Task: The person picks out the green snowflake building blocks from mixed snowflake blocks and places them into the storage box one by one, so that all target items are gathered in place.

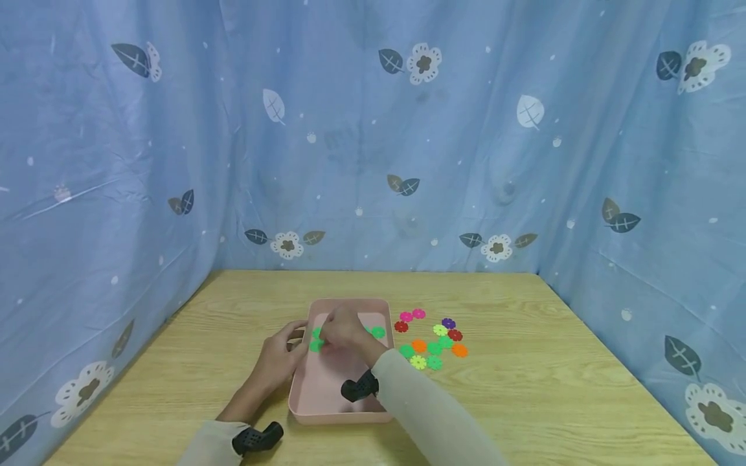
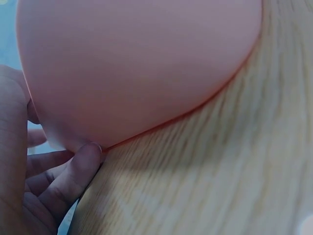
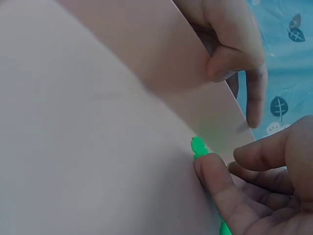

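Note:
A pink tray (image 1: 339, 418) sits on the table. My left hand (image 1: 278, 359) grips its left wall, fingers by the rim; in the left wrist view the thumb (image 2: 85, 159) presses against the tray's outside. Inside the tray, my right hand (image 1: 344, 328) reaches down near the left wall. One digit (image 3: 211, 172) of it touches a green flower-shaped plastic piece (image 3: 198, 146), partly hidden, while the other fingers stand apart from that digit. Green flower pieces (image 1: 316, 346) show beside this hand, and another green piece (image 1: 378, 332) lies at the tray's right side.
Right of the tray, loose flower pieces lie scattered on the wooden table (image 1: 553, 388): several green pieces (image 1: 434, 363), orange (image 1: 460, 350), yellow (image 1: 418, 362), red (image 1: 401, 327), pink (image 1: 419, 314) and one purple piece (image 1: 448, 323). Blue patterned curtain (image 1: 361, 129) encloses the back and sides.

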Available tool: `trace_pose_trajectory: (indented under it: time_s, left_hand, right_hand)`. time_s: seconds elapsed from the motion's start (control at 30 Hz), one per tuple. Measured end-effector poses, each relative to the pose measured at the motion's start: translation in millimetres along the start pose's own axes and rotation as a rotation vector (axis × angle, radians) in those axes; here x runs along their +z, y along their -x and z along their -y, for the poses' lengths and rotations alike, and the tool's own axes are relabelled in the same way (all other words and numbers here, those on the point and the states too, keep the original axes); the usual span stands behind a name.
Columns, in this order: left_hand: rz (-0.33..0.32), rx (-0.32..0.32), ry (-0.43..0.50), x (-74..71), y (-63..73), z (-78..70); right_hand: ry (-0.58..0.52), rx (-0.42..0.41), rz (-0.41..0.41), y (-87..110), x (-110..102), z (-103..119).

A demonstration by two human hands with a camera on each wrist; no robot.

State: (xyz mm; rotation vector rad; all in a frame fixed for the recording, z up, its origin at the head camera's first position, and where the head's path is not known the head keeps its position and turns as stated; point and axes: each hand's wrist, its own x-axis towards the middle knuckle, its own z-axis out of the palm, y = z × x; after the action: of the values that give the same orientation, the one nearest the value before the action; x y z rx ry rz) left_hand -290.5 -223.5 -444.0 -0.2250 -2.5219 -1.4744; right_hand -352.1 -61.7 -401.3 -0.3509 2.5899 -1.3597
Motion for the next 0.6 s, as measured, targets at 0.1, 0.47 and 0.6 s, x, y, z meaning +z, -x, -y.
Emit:
trace_pose_trajectory:
  time_s: [0.1,0.47,0.6]
  left_hand:
    - [0.002,0.001,-0.006,0.2,0.1,0.2]
    - [0.000,-0.007,-0.011,1.8,-0.9,1.8]
    - [0.002,-0.007,-0.007,0.4,-0.6,2.1]
  right_hand:
    - [-0.011,0.009,0.001,1.1,-1,0]
    - [0.023,-0.064,0.021,2.5,-5,3]
    - [0.033,-0.099,0.034,5.4,-14,3]
